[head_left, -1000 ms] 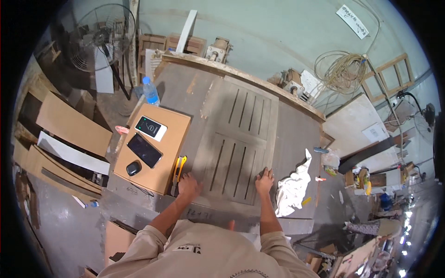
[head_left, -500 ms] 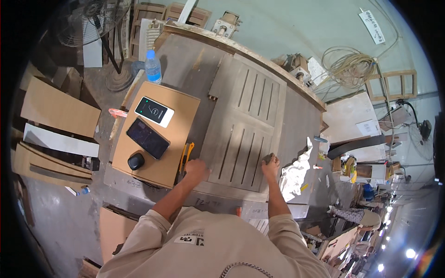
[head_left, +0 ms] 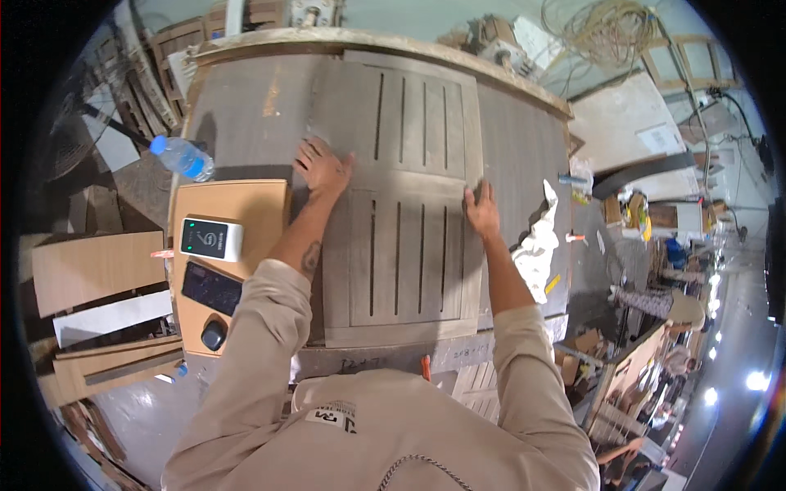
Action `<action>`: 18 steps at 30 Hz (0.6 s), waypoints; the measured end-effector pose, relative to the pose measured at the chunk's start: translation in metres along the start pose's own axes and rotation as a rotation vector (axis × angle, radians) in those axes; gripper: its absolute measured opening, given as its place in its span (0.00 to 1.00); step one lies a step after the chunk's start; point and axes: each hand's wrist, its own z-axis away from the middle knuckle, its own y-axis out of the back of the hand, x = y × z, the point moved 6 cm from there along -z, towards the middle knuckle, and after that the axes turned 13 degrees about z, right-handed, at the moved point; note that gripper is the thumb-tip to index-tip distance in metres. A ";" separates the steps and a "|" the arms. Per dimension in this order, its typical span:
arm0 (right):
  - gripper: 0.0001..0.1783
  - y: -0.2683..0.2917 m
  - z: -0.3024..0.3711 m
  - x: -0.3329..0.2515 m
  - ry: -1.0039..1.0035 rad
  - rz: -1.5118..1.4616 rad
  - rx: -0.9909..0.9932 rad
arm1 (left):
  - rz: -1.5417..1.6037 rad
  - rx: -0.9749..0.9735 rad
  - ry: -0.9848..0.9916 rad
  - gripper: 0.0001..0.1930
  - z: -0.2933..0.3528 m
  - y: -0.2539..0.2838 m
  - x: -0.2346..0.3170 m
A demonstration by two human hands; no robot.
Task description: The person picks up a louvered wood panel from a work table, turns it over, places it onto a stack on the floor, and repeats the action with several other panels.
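A grey-brown slatted wooden door panel (head_left: 413, 186), with two groups of long dark slots, lies flat on the worktable (head_left: 524, 139). My left hand (head_left: 325, 169) is at the panel's left edge, palm down with its fingers spread. On the opposite edge rests my right hand (head_left: 483, 213), its fingers stretched out and pointing away from me. Neither hand shows anything held, though the undersides of both are hidden.
Left of the panel, a cardboard box (head_left: 266, 196) carries a white-edged device (head_left: 211, 238), a phone (head_left: 210, 286) and a small black case (head_left: 214, 334). A water bottle (head_left: 182, 158) stands behind it. Crumpled white wrapping (head_left: 536, 250) lies right of the panel. A raised wooden ledge (head_left: 377, 39) borders the far side.
Both hands have moved farther from me along the panel's sides, and the left hand has opened out. My view has turned, so the panel looks straighter. My left arm now covers the orange cutter's place.
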 end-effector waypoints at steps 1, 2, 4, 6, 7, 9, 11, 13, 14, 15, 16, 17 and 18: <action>0.40 0.000 -0.013 -0.006 0.015 -0.009 0.005 | 0.016 0.064 0.045 0.50 -0.001 -0.005 -0.006; 0.40 -0.003 -0.027 -0.009 0.027 -0.017 0.009 | 0.004 0.029 0.041 0.50 -0.001 -0.014 -0.006; 0.39 -0.004 -0.054 -0.002 0.089 0.094 0.105 | -0.047 0.118 -0.022 0.53 -0.002 -0.021 0.010; 0.36 -0.005 -0.071 0.008 0.077 0.219 0.261 | -0.032 0.052 -0.051 0.54 -0.006 -0.032 0.030; 0.35 -0.010 -0.069 0.003 0.065 0.243 0.282 | -0.020 0.056 -0.050 0.54 -0.007 -0.030 0.026; 0.35 -0.010 -0.078 -0.016 0.056 0.256 0.290 | -0.026 0.068 -0.079 0.54 -0.012 -0.025 0.018; 0.33 -0.008 -0.077 -0.020 0.068 0.230 0.298 | -0.001 0.088 -0.087 0.53 -0.013 -0.018 0.019; 0.33 -0.010 -0.074 -0.014 0.073 0.219 0.292 | -0.030 0.111 -0.098 0.53 -0.008 -0.028 0.019; 0.33 -0.010 -0.074 -0.012 0.081 0.209 0.316 | -0.045 0.158 -0.119 0.53 -0.008 -0.028 0.021; 0.33 -0.010 -0.074 -0.011 0.076 0.203 0.312 | -0.051 0.154 -0.123 0.53 -0.008 -0.029 0.021; 0.33 -0.005 -0.075 -0.011 0.061 0.223 0.293 | -0.056 0.106 -0.093 0.52 -0.010 -0.026 0.025; 0.33 -0.004 -0.077 -0.012 0.047 0.237 0.276 | -0.066 0.063 -0.063 0.52 -0.012 -0.026 0.025; 0.33 -0.001 -0.074 -0.013 0.045 0.228 0.296 | -0.064 0.080 -0.077 0.52 -0.010 -0.023 0.027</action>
